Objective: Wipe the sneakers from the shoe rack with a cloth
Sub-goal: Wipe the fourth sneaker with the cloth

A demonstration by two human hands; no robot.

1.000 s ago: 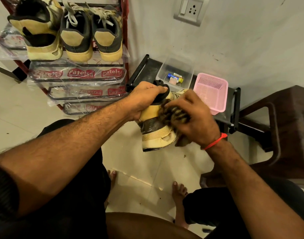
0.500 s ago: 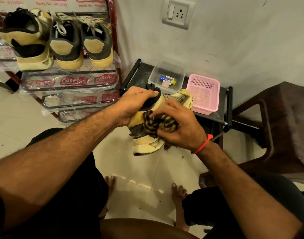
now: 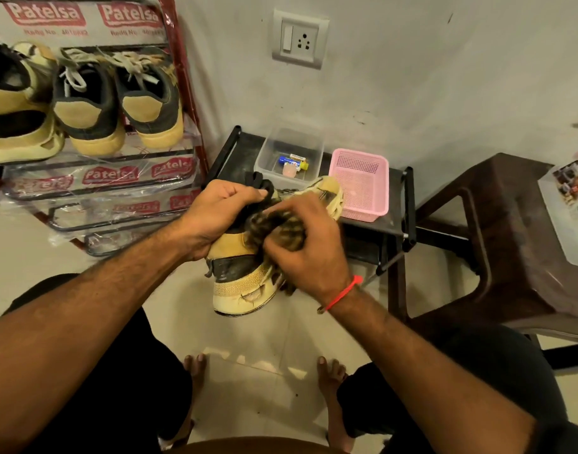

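Fingers (image 3: 248, 194) of the left hand (image 3: 215, 217) stay curled round the sneaker's (image 3: 241, 286) collar, holding it above the floor near the low table (image 3: 363, 234); the right hand (image 3: 310, 250) clutches the bunched cloth (image 3: 274, 227), which has slid from the heel side up toward the tongue, so wiping looks underway, with three sneakers waiting on the shoe rack (image 3: 182, 103).

Red wrist thread (image 3: 341, 293), seemingly black shorts (image 3: 84, 371)
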